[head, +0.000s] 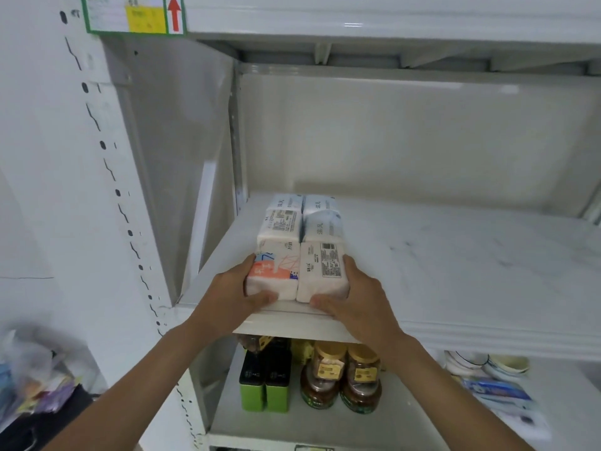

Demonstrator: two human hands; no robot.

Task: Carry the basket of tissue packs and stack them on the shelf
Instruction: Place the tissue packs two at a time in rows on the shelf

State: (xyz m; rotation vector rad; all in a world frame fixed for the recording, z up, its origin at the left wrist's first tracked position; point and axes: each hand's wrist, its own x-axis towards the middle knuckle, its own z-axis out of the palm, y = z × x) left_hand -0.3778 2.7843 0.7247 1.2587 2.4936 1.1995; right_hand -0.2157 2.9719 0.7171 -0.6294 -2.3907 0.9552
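Note:
Several tissue packs lie in two rows at the left end of the white shelf [455, 255]. My left hand [234, 291] grips the front left tissue pack [276, 271], which has an orange and blue print. My right hand [354, 294] grips the front right tissue pack [320, 271], white with a black label. Both front packs sit at the shelf's front edge, side by side and touching. Behind them are more packs [302, 219] with blue lettering. The basket is not in view.
The shelf stretches bare to the right of the packs. On the lower shelf stand green tins [265, 385], brown jars with gold lids [341, 375], stacked bowls [487, 362] and flat packets [500, 392]. A white slotted upright [107, 190] stands left; plastic bags [35, 379] lie at lower left.

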